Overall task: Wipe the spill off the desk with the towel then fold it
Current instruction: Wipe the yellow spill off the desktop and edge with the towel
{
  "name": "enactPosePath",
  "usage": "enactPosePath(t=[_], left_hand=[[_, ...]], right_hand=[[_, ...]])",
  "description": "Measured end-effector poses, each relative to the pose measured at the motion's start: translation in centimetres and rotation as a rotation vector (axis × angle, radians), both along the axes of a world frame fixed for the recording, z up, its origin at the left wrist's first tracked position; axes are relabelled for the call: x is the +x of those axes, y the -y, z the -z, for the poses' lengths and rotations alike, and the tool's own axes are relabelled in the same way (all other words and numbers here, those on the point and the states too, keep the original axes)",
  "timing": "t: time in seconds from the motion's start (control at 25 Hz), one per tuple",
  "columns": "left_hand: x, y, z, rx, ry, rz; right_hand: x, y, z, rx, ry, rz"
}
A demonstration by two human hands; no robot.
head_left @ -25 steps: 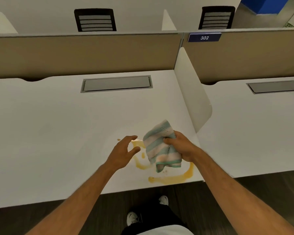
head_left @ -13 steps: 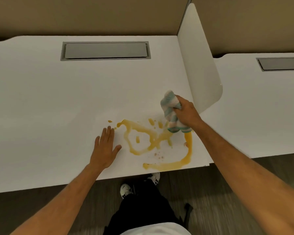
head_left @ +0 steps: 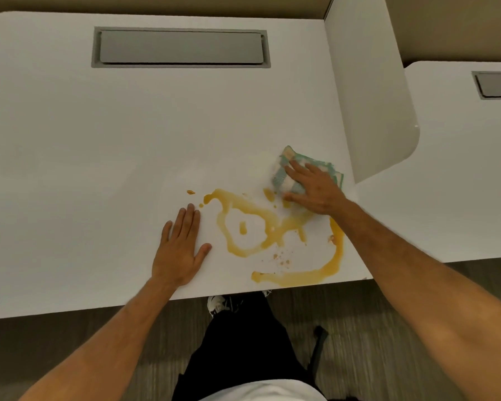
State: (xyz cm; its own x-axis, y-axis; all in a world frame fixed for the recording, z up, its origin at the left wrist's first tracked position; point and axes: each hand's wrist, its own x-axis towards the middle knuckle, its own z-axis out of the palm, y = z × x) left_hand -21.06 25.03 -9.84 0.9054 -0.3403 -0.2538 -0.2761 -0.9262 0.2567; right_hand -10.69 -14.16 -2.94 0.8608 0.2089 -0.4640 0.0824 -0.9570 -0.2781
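Two bare hands rest on the white desk (head_left: pixel 99 146), and no writing or label can be read anywhere in the head view. The right hand (head_left: pixel 315 189) lies palm down with its fingers spread on top of the towel (head_left: pixel 281 175), pressing it flat against the desk rather than gripping it; the towel, striped in teal and pale bands, is bunched into a small pad at the far right edge of the spill (head_left: pixel 272 230), just beside the white side divider (head_left: pixel 370 91). The left hand (head_left: pixel 180 250) is flat on the bare desk with its fingers together and thumb out, holding nothing, just to the left of the spill and not touching it. The spill is an orange-yellow liquid that runs in loops and a long curved streak near the desk's front edge, with small drops and specks around it. A grey cable hatch (head_left: pixel 180 47) sits at the back of the desk.
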Motion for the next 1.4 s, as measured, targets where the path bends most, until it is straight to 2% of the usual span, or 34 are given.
enactPosePath(t=[0.2, 0.36, 0.6, 0.8, 1.04, 1.12, 1.2, 1.28, 1.4], left_hand=[[0.2, -0.1, 0.2, -0.024, 0.005, 0.001], [0.1, -0.2, 0.4, -0.027, 0.012, -0.004], [0.1, -0.2, 0.2, -0.028, 0.011, -0.003], [0.1, -0.2, 0.3, -0.047, 0.02, 0.002], [0.1, -0.2, 0.4, -0.032, 0.021, 0.013], [0.1, -0.3, 0.3, -0.033, 0.022, 0.011], [0.1, -0.3, 0.3, -0.031, 0.026, 0.012], [0.1, -0.3, 0.4, -0.022, 0.032, 0.01], [0.1, -0.3, 0.6, -0.017, 0.038, 0.013]], right_hand=[[0.5, 0.5, 1.0, -0.042, 0.013, -0.008], [-1.4, -2.0, 3.3, 0.041, 0.159, 0.149], [-4.4, -4.8, 3.4, 0.241, 0.244, 0.324], [-9.2, -8.3, 4.4, 0.266, 0.277, 0.271], [-12.9, -11.2, 4.4, 0.245, 0.177, 0.142], [-12.0, -10.8, 3.5, 0.404, 0.137, 0.272], [-10.7, -9.9, 1.9, 0.646, 0.121, 0.598], [-9.3, -8.8, 0.3, 0.772, 0.161, 0.856], [-7.6, -7.3, -1.5, 0.792, 0.298, 0.925]])
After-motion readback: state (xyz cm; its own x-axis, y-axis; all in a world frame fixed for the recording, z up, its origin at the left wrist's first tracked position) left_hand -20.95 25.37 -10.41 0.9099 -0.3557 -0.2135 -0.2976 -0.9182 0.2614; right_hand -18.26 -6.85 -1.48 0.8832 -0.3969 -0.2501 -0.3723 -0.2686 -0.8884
